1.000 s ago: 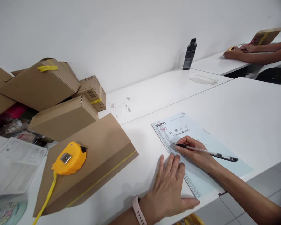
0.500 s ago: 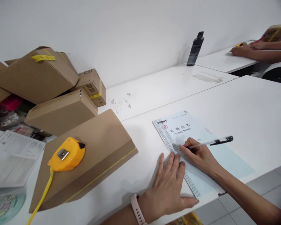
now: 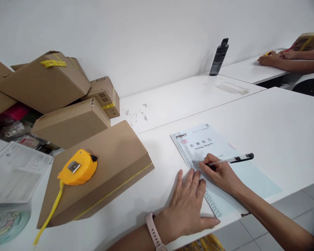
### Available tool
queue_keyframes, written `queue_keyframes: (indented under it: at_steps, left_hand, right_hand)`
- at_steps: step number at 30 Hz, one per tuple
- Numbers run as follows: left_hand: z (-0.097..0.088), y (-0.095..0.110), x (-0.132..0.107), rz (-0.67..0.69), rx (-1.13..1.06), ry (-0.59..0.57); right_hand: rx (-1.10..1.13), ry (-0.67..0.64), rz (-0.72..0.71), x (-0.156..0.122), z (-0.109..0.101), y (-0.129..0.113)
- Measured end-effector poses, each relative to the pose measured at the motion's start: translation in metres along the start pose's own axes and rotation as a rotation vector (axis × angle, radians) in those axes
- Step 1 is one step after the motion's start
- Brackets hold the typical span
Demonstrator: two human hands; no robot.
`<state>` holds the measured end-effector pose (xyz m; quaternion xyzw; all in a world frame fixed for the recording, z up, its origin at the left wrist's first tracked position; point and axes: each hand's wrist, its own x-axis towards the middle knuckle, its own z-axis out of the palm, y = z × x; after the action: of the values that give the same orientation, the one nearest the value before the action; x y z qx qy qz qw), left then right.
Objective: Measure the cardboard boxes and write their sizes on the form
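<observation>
A pale blue printed report sheet lies on the white table near its front edge. My right hand pinches a pen, its tip touching the sheet's left margin. Flat on the table lies my left hand, fingers stretched out, fingertips and thumb resting on the sheet's left and lower edge; a pink watch strap is on its wrist. To the left sits a flat cardboard box with a yellow tape measure on top, its tape hanging over the front.
Several cardboard boxes are piled at the back left, with papers in front of them. A black bottle stands against the wall. At the far right another person's hands rest on a second table by a box.
The pen's back end has swung up from low right to nearly level as my right hand shifted slightly on the sheet. My left hand stays flat in place.
</observation>
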<state>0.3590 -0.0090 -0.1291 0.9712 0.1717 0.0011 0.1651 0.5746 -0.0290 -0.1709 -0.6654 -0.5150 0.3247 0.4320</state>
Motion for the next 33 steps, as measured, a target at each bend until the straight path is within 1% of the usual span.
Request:
queue_keyframes:
  at_steps: [9, 17, 21, 33]
  left_hand:
    - [-0.0036, 0.0000, 0.0015, -0.008, -0.082, -0.034]
    - [-0.0032, 0.0010, 0.0016, -0.016, -0.063, -0.040]
    - [-0.0026, 0.0010, 0.0011, -0.010, -0.043, -0.024]
    - [-0.0035, 0.0012, 0.0014, -0.009, -0.015, -0.015]
  right_hand:
    - [-0.018, -0.017, 0.001, 0.0003, 0.0010, -0.0037]
    - [-0.016, -0.014, -0.001, 0.0015, 0.0012, -0.0028]
    - [-0.023, 0.004, -0.007, 0.0019, 0.0000, -0.0019]
    - [-0.054, 0.016, -0.011, 0.0023, 0.0001, -0.0076]
